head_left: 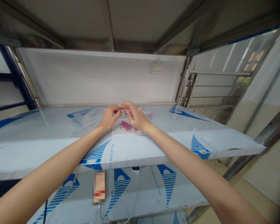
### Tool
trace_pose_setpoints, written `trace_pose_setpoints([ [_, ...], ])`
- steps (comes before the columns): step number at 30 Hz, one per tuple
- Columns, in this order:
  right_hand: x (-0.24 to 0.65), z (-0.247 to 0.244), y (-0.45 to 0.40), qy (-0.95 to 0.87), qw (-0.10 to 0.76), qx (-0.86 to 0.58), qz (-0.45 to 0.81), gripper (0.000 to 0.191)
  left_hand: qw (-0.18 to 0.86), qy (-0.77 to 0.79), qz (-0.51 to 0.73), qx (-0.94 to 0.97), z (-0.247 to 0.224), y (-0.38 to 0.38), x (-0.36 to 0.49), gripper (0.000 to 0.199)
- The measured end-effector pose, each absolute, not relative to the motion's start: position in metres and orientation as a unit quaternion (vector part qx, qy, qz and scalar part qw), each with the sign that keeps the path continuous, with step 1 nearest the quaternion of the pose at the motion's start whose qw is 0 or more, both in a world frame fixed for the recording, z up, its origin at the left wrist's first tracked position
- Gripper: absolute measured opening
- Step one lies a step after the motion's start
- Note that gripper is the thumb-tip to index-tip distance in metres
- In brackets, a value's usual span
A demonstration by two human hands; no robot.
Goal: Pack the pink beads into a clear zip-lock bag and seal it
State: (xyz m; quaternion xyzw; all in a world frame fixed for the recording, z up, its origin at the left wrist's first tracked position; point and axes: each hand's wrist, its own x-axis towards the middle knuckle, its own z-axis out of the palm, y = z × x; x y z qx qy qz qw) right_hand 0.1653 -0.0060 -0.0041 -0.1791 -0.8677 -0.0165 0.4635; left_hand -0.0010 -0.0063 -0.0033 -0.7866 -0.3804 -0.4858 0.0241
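Note:
Pink-purple beads (126,125) lie in a small heap on a whitish sheet or bag (118,132) on the film-covered table. Just behind the heap, my left hand (110,117) has its thumb and fingertips pressed together; what they pinch is too small to name. My right hand (134,116) meets it at the fingertips, its fingers bent around something I cannot make out. A few loose beads lie under and beside my right wrist. Left of my left hand is a clear plastic bag (80,122).
The table (154,146) carries blue-printed protective film. Low overhead hangs a metal bunk frame (110,28). A lower shelf (147,193) holds a pixelated object (100,186) and a small device (135,169) with cables. A wall switch (157,68) is behind.

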Motion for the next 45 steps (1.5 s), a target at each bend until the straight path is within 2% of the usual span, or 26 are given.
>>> trace_pose_setpoints([
  [4,0.160,-0.006,0.003,-0.834,0.500,-0.234,0.020,0.037,0.024,-0.372,-0.480,-0.794,-0.003,-0.006,0.000,0.028],
  [11,0.163,-0.006,0.009,-0.841,0.462,-0.279,-0.031,0.027,0.019,-0.398,-0.468,-0.789,-0.005,-0.004,-0.002,0.027],
  [17,0.162,-0.006,0.010,-0.814,0.489,-0.295,0.106,0.021,0.042,-0.412,-0.466,-0.782,-0.006,-0.004,-0.002,0.023],
  [23,0.165,-0.007,0.018,-0.798,0.482,-0.288,0.221,0.023,0.071,-0.421,-0.422,-0.800,-0.007,-0.006,-0.001,0.024],
  [32,0.173,-0.007,0.024,-0.804,0.479,-0.287,0.204,0.027,0.027,-0.403,-0.414,-0.815,-0.006,-0.004,-0.002,0.027],
  [45,0.171,-0.010,0.028,-0.803,0.477,-0.310,0.176,0.020,0.089,-0.484,-0.430,-0.757,-0.004,-0.011,0.004,0.023],
])
